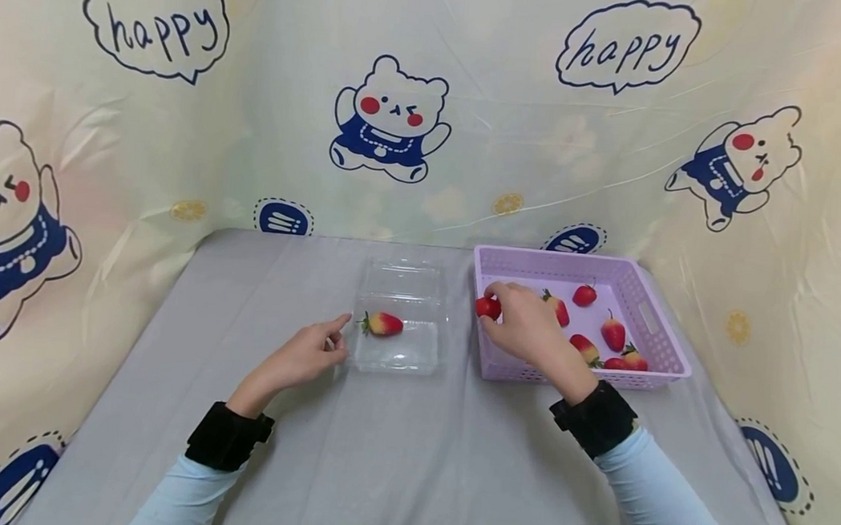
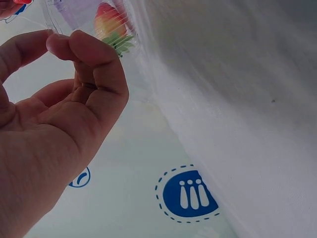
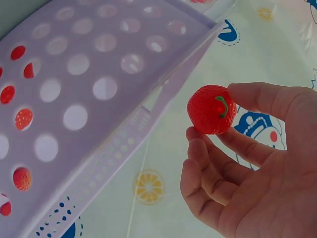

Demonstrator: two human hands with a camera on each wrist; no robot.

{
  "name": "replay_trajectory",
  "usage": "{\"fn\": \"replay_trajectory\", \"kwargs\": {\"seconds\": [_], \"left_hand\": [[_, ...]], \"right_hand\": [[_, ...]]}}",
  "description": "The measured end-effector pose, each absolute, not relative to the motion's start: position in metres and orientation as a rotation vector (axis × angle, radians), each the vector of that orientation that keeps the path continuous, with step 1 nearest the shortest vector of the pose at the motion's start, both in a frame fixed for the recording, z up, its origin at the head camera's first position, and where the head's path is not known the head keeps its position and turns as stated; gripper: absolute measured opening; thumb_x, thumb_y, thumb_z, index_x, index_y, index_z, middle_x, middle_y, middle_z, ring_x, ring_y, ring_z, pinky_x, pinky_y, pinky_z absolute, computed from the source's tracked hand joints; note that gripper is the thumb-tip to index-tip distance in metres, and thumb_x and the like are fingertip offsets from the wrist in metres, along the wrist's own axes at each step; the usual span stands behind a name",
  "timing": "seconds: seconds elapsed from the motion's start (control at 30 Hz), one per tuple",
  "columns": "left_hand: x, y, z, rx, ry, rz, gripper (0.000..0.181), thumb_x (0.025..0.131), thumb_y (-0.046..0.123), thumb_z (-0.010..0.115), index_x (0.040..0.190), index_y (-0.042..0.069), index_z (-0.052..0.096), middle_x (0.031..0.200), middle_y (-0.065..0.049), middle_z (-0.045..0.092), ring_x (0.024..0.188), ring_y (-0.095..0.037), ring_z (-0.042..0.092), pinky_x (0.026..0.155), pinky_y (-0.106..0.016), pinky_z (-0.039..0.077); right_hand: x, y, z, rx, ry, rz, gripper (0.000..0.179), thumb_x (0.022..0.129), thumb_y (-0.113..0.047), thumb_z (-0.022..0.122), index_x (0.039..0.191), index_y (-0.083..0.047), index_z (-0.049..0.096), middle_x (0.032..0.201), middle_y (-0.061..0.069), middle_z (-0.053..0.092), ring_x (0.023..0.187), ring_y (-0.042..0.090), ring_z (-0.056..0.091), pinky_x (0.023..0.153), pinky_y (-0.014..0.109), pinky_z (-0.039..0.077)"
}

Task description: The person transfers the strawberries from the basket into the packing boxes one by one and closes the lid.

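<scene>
My right hand (image 1: 528, 325) pinches a red strawberry (image 3: 210, 110) between thumb and fingertips, above the left side of the purple basket (image 1: 476, 346). Its green stem shows in the right wrist view. Several other strawberries, such as one (image 1: 613, 334) with a stem, lie in that basket. My left hand (image 1: 306, 356) is beside the left edge of a clear plastic box (image 1: 415, 350), fingers bent and fingertips close to the rim; contact is hard to tell. One red and yellow strawberry (image 1: 385, 325) with green leaves lies inside the box.
Grey cloth (image 1: 380, 453) covers the table. A curtain (image 1: 471, 137) printed with bears and the word happy hangs behind and at both sides. The basket has raised, perforated walls. The clear box's lid (image 1: 401, 277) stands open toward the back.
</scene>
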State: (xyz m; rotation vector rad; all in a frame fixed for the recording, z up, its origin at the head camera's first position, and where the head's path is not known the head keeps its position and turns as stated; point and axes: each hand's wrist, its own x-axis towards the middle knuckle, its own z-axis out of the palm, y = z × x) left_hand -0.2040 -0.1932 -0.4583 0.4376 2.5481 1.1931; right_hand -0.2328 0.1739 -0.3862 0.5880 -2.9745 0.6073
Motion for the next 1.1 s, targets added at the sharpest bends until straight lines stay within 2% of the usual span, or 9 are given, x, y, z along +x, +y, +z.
{"fn": "replay_trajectory", "kwargs": {"seconds": [0.3,0.87,1.1], "left_hand": [[-0.202,-0.191,-0.458,0.449,2.560,1.204,0.066,0.099,0.003,0.060,0.157,-0.015,0.033,0.092,-0.007,0.057,0.064,-0.013,0.045,0.055,-0.025,0.036],[-0.204,-0.193,-0.459,0.451,2.548,1.215,0.067,0.098,0.003,0.060,0.157,-0.015,0.033,0.093,-0.007,0.057,0.064,-0.015,0.044,0.054,-0.026,0.035],[-0.203,-0.192,-0.459,0.436,2.565,1.201,0.068,0.098,0.003,0.060,0.158,-0.013,0.033,0.093,-0.008,0.057,0.064,-0.014,0.045,0.055,-0.025,0.036]], "right_hand": [[-0.231,0.167,-0.388,0.625,-2.977,0.599,0.043,0.092,-0.024,0.080,0.128,-0.003,0.069,0.112,0.013,0.071,0.096,0.028,0.066,0.085,0.045,0.059],[-0.230,0.150,-0.393,0.673,-2.992,0.613,0.046,0.092,-0.023,0.081,0.132,-0.003,0.068,0.114,0.014,0.069,0.097,0.027,0.064,0.085,0.041,0.059],[-0.230,0.143,-0.396,0.700,-2.998,0.615,0.043,0.092,-0.023,0.081,0.129,-0.004,0.069,0.110,0.012,0.069,0.093,0.025,0.063,0.083,0.038,0.059]]}}
